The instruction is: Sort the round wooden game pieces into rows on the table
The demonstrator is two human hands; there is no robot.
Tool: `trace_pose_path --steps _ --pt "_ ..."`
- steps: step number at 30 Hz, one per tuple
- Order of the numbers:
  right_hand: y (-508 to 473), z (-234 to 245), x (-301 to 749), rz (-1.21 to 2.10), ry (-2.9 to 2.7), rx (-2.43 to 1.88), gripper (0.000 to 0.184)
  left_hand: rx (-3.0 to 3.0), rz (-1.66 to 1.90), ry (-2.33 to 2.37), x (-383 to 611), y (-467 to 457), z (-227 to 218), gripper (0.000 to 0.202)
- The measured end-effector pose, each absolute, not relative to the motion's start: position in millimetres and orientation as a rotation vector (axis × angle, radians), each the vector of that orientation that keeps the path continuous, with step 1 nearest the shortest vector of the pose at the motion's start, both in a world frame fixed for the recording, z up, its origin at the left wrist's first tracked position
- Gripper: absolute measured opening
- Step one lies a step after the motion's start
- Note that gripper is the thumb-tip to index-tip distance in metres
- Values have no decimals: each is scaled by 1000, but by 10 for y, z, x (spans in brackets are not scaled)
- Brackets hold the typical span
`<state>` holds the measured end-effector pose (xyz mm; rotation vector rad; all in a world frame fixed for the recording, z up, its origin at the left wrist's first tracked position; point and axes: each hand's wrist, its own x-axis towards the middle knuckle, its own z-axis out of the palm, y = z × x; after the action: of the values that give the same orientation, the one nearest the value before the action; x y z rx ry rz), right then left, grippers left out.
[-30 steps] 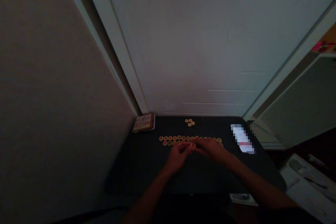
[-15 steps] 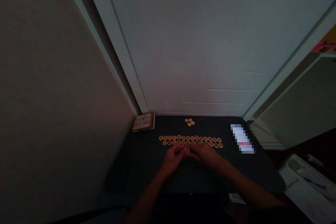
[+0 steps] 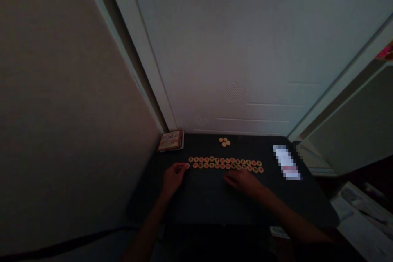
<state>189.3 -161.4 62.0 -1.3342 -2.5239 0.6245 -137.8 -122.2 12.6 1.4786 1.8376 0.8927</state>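
My left hand (image 3: 172, 178) is at the left end of the near row. Its thumb and fingertips pinch a round wooden Chinese chess piece (image 3: 187, 166), beside the row's first piece. Two rows of such pieces (image 3: 211, 159) with red or black marks run across the dark table. Just below the near row, right of its middle, my right hand (image 3: 241, 179) rests low with its fingers curled together. Whatever those fingers may hold is hidden. Farther back, a small cluster of plain-looking discs (image 3: 224, 142) lies by the wall.
At the back left corner of the dark table (image 3: 202, 200) lies a patterned box or book (image 3: 170, 141). A blurred-out phone (image 3: 287, 163) with a lit screen is on the right. A white panel (image 3: 245, 57) stands behind the table, and a wall (image 3: 76, 110) rises at left.
My hands were together below the near row's middle, with a piece between them. My left hand has moved left with a piece, while my right hand has stayed near the same spot.
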Motion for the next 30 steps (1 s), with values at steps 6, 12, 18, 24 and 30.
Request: trace_pose_path --steps 6,12,18,24,30 --pt "-1648 630 1944 611 -2513 -1363 28 1512 813 1882 -1418 -1110 34 25" --pt "-1664 643 1947 592 -2527 -1383 28 1539 727 1911 -1428 -1048 -15 23" --pt "-1677 672 1938 591 -2505 -1386 27 1555 693 1932 -1420 -1021 -10 23" --pt "-1696 684 1936 616 -2492 -1394 28 1563 704 1956 -1387 -1020 11 17" --pt "-1684 678 1957 608 -2494 -1370 26 1582 780 1939 -1380 -1081 9 29"
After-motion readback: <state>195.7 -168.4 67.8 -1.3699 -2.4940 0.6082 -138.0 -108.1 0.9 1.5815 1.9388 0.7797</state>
